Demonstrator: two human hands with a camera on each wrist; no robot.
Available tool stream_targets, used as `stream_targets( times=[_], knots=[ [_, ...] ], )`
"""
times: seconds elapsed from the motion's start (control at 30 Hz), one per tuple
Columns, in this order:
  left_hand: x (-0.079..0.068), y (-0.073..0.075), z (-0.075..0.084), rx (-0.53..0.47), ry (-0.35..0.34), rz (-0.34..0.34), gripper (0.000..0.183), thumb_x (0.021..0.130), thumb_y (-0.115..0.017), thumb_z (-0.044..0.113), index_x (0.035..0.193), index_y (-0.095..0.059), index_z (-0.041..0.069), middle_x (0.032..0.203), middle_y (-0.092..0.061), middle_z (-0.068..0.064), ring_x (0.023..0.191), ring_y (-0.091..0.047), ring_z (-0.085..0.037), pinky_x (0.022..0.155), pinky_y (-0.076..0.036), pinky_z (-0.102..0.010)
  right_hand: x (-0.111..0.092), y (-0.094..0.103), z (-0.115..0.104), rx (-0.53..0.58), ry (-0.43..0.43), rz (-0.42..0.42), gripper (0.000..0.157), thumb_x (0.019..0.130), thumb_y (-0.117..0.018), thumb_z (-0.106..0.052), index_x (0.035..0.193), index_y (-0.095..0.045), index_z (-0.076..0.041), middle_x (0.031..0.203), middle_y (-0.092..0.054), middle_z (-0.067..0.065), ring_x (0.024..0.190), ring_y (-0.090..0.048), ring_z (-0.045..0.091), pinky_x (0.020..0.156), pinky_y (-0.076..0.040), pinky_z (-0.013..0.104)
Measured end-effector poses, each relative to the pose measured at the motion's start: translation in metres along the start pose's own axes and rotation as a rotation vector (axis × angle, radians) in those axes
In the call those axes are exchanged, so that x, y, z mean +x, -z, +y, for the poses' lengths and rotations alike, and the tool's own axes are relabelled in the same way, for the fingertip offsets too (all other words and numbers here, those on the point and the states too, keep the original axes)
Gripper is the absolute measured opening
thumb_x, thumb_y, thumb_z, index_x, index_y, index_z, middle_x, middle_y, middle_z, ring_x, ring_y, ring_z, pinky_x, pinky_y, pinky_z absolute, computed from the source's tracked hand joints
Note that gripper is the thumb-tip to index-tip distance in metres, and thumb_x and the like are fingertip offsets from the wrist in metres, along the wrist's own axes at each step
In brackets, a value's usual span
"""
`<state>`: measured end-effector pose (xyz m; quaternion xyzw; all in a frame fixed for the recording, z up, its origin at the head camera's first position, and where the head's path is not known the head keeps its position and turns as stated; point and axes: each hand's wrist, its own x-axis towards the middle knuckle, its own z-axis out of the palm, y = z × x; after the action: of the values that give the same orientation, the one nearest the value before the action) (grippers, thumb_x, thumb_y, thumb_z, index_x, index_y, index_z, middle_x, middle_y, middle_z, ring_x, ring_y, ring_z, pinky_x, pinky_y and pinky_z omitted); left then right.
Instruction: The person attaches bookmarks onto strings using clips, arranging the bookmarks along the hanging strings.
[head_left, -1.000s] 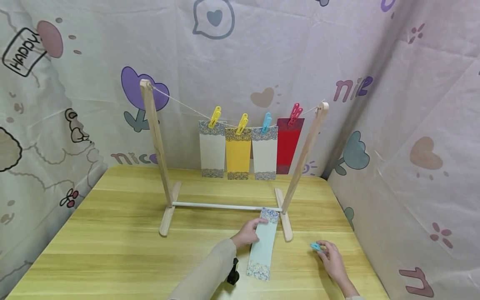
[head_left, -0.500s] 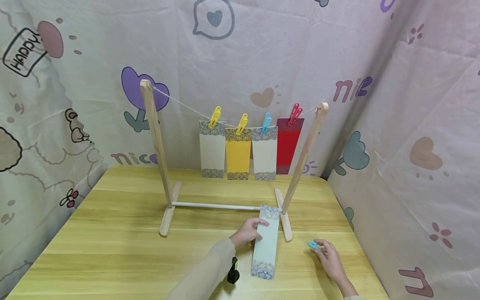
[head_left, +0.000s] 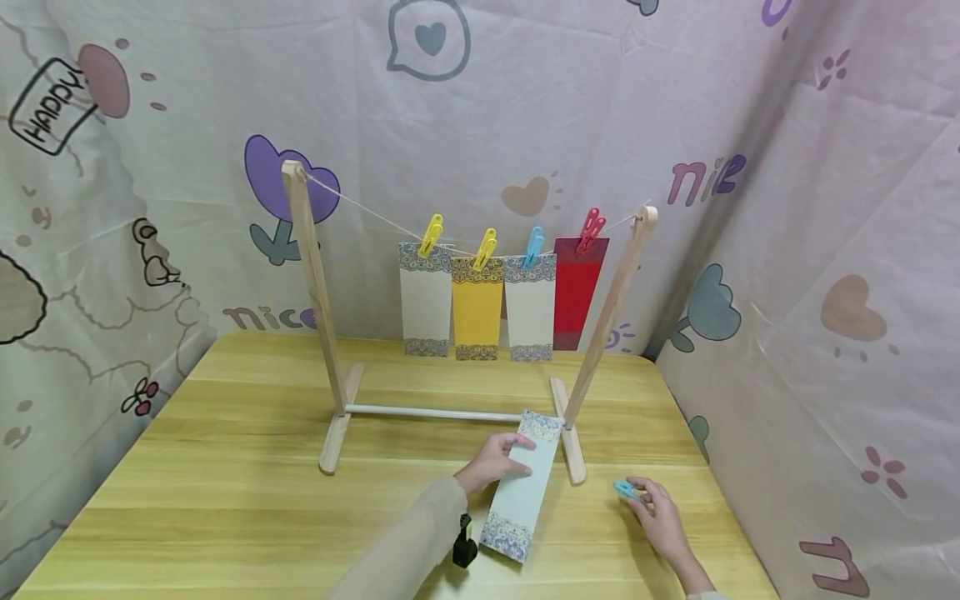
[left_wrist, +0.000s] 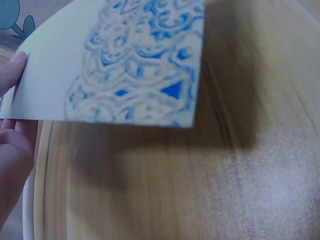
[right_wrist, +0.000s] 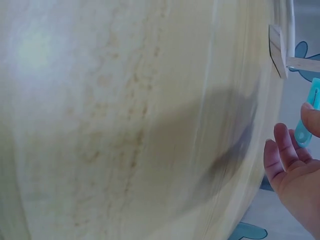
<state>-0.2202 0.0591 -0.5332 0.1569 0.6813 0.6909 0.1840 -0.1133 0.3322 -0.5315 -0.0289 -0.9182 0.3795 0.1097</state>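
Note:
A pale card (head_left: 521,483) with blue lace-like bands at both ends is pinched along its left edge by my left hand (head_left: 491,463), thumb on its face. In the left wrist view the card's patterned end (left_wrist: 145,65) stands clear of the wood and casts a shadow. Over to the right, my right hand (head_left: 662,518) holds a light-blue clothespin (head_left: 625,489) between thumb and fingers. The right wrist view shows the same clothespin (right_wrist: 306,117) under the thumb, the other fingers loosely bent.
A wooden stand (head_left: 315,283) carries a string with a white card (head_left: 425,304), a yellow card (head_left: 477,312), another white card (head_left: 530,308) and a red card (head_left: 577,292), each clipped by a clothespin. The stand's white bar (head_left: 435,412) runs low behind my left hand. Printed cloth surrounds the table (head_left: 225,500).
The held card first swings its lower end right, then back left, so it now slants more. My right hand shifts slightly left with the clothespin. The hanging cards stay put.

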Motion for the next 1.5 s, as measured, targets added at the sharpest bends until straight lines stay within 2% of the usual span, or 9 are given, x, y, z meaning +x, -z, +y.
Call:
stream_targets(
  times=[0.17,0.27,0.57,0.7,0.87,1.0,1.23,1.5],
  knots=[
    [-0.001,0.002,0.003,-0.007,0.023,0.009,0.035,0.064,-0.068,-0.013,0.098,-0.065,-0.002,0.102,-0.062,-0.015,0.077,-0.061,-0.021,0.065,-0.052,-0.030,0.003,-0.001,0.000,0.025,0.056,0.037,0.030,0.079,-0.060,0.007,0.109,-0.057,0.003,0.102,-0.054,0.016,0.079,-0.051,0.018,0.059,-0.047,0.021],
    [-0.003,0.003,0.006,-0.013,0.027,0.006,0.031,0.065,-0.068,-0.012,0.095,-0.066,-0.004,0.096,-0.064,-0.016,0.075,-0.062,-0.022,0.064,-0.052,-0.031,0.006,-0.001,-0.001,0.045,0.090,0.059,0.029,0.079,-0.061,0.006,0.108,-0.057,0.003,0.099,-0.055,0.015,0.077,-0.052,0.016,0.057,-0.047,0.021],
    [-0.008,0.011,0.014,-0.031,-0.023,0.006,0.024,0.067,-0.067,-0.010,0.091,-0.065,-0.009,0.094,-0.064,-0.016,0.074,-0.062,-0.019,0.066,-0.052,-0.030,0.013,0.000,-0.013,0.113,0.171,0.097,0.026,0.082,-0.058,0.005,0.108,-0.057,0.005,0.093,-0.055,0.013,0.078,-0.049,0.005,0.055,-0.047,0.021],
    [-0.011,0.014,0.024,-0.053,-0.079,0.001,0.023,0.068,-0.066,-0.012,0.090,-0.063,-0.011,0.093,-0.064,-0.018,0.071,-0.063,-0.020,0.064,-0.052,-0.032,0.017,-0.001,-0.019,0.153,0.215,0.127,0.027,0.081,-0.059,0.006,0.107,-0.056,0.007,0.090,-0.058,0.016,0.076,-0.052,0.005,0.054,-0.047,0.022],
    [-0.021,0.017,0.043,-0.043,-0.117,0.000,0.022,0.070,-0.065,-0.011,0.092,-0.062,-0.013,0.093,-0.064,-0.020,0.068,-0.063,-0.020,0.063,-0.052,-0.033,0.022,-0.002,-0.024,0.175,0.203,0.157,0.029,0.077,-0.064,0.006,0.104,-0.056,0.010,0.087,-0.061,0.018,0.074,-0.053,0.003,0.054,-0.046,0.020],
    [-0.027,0.021,0.051,-0.022,-0.094,0.028,0.022,0.071,-0.065,-0.008,0.093,-0.063,-0.011,0.098,-0.063,-0.019,0.069,-0.062,-0.016,0.064,-0.052,-0.032,0.027,-0.001,-0.030,0.188,0.203,0.176,0.028,0.074,-0.066,0.007,0.101,-0.058,0.010,0.085,-0.061,0.018,0.073,-0.053,0.003,0.056,-0.046,0.019],
    [-0.031,0.028,0.059,0.019,-0.124,0.058,0.022,0.071,-0.065,-0.008,0.093,-0.063,-0.010,0.098,-0.063,-0.018,0.075,-0.059,-0.013,0.066,-0.051,-0.029,0.038,0.005,-0.045,0.228,0.249,0.216,0.028,0.075,-0.066,0.007,0.101,-0.059,0.010,0.085,-0.060,0.019,0.074,-0.052,0.001,0.059,-0.045,0.013],
    [-0.036,0.034,0.065,0.020,-0.142,0.060,0.022,0.072,-0.065,-0.008,0.094,-0.063,-0.011,0.099,-0.063,-0.019,0.068,-0.060,-0.013,0.064,-0.052,-0.030,0.051,0.009,-0.062,0.251,0.307,0.219,0.029,0.075,-0.064,0.009,0.104,-0.057,0.011,0.088,-0.058,0.017,0.078,-0.050,-0.001,0.063,-0.043,0.010]
  ],
)
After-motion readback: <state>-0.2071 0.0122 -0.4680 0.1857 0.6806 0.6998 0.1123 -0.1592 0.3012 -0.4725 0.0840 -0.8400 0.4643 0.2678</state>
